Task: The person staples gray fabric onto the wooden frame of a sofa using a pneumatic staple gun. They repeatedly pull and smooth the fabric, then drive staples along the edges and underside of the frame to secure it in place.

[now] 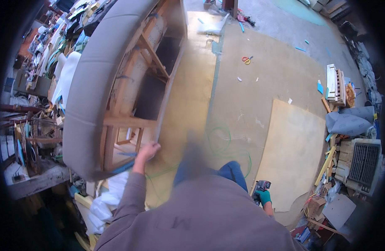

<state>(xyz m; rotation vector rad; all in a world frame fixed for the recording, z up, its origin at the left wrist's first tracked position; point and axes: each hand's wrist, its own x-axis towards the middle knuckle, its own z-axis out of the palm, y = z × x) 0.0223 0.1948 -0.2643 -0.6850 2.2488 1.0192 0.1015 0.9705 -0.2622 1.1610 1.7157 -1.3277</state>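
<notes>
Head view: sofa [117,90] at left, grey cover [91,85] fitted outside, frame [130,122] not yet covered; gloved right hand [265,196], fingers closed around tool [263,185]; left hand [147,152] beside frame, whether its fingers hold anything cannot be told

Grey-brown top [226,211] over blue trousers [235,172].
Green glove [263,195] on the right hand [265,198]; long sleeve [133,193] ending behind the bare left hand [147,151]; dark marking [182,225] between both.

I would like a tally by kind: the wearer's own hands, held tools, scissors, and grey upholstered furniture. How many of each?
Hands: 2 (left hand, gloved right hand)
Held black tool: 1
Scissors: 1
Grey upholstered furniture: 1
Total: 5
</notes>
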